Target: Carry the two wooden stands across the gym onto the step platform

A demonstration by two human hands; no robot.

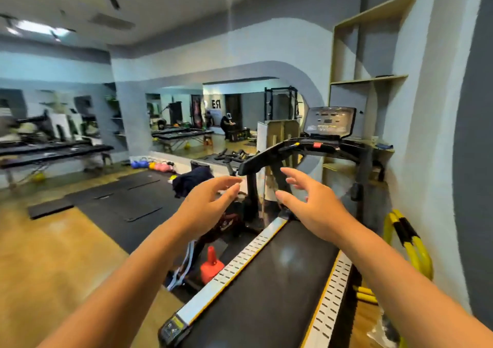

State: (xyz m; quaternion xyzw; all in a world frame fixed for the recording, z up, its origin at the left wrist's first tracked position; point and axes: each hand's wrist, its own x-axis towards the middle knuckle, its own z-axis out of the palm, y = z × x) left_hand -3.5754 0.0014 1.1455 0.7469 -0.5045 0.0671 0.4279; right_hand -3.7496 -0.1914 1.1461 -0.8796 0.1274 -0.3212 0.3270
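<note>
Gym floor stretched left; treadmill (pixel 280 267) filled lower right; both hands empty, left hand (pixel 205 206) and right hand (pixel 312 209) with fingers spread, reaching toward pale wooden stands (pixel 280 131) upright at centre frame; best gripped by both sides, clear of the treadmill rail.

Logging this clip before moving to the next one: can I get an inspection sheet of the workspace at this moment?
Surface: treadmill belt directly ahead, bare; wooden floor with dark mats to the left.
Job's things: pale wooden stands appear upright beyond the treadmill's front; step platform not identifiable.
Clutter: red cone, dark cloth heap, coloured weights by the mirror.
Grippers: left hand and right hand both open, empty, reaching forward.
Cables: nothing seen.
Surroundings: wall mirror, massage tables, yellow bars, wall shelves.
</note>
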